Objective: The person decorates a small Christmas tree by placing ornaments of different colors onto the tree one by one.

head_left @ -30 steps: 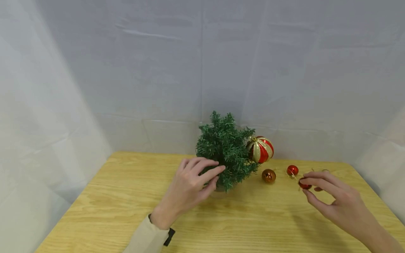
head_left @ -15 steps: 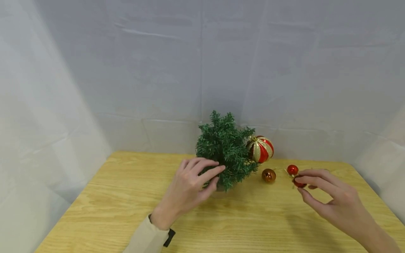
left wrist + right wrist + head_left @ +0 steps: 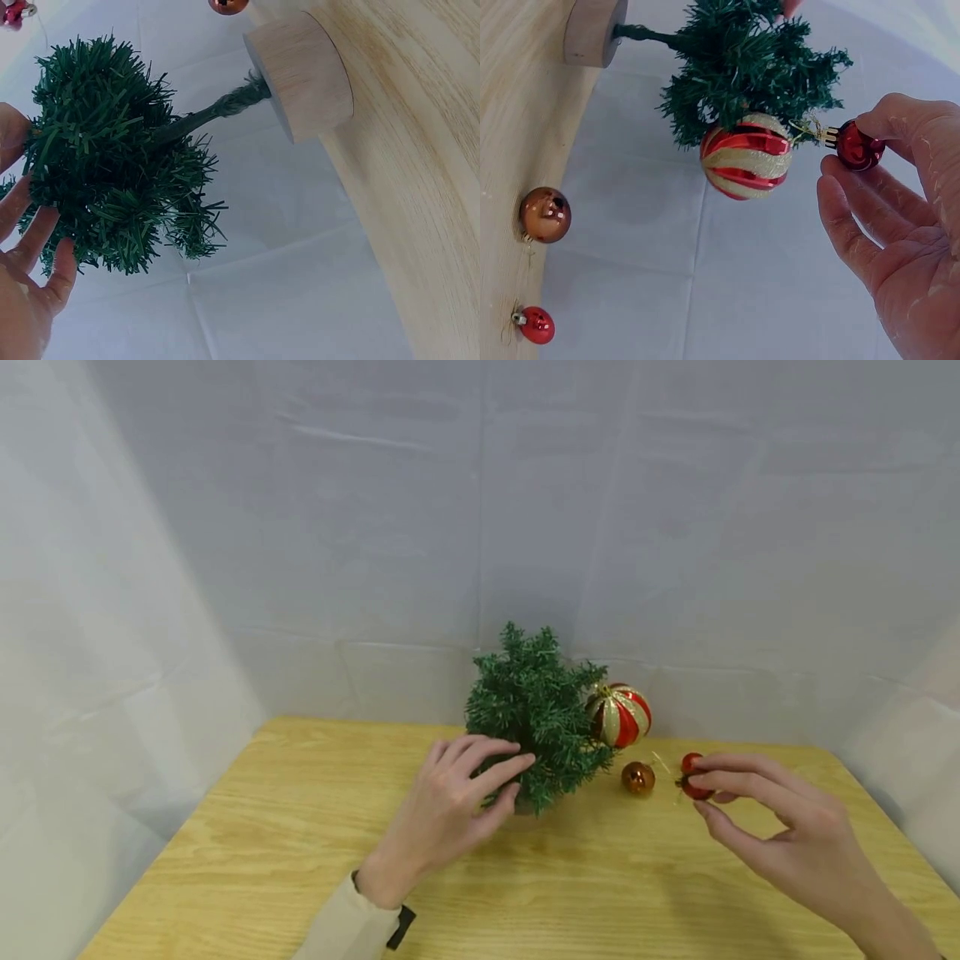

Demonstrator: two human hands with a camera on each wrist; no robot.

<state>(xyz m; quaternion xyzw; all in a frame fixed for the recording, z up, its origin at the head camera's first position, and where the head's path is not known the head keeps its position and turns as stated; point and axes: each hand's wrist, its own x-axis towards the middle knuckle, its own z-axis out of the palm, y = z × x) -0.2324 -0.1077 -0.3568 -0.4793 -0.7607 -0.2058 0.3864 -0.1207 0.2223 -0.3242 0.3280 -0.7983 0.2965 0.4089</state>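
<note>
A small green artificial Christmas tree (image 3: 536,702) stands on the table; its round wooden base (image 3: 311,79) shows in the left wrist view. My left hand (image 3: 461,793) is at its near left side, fingers spread and touching the branches. To the right, my right hand (image 3: 787,831) pinches a small dark red bauble (image 3: 859,146) between thumb and fingers, its gold cap and string pointing towards the tree. A large red-and-gold striped bauble (image 3: 621,717) hangs against the tree's right side, off the table.
On the wooden table (image 3: 300,793), a copper-brown bauble (image 3: 638,778) lies right of the tree. Farther right is a small bright red bauble (image 3: 537,325), partly covered by my right hand in the head view. A pale cloth (image 3: 375,568) hangs behind the table.
My right hand has moved left with the dark red bauble, which now overlaps the bright red one in the head view. The left hand and the tree have stayed put.
</note>
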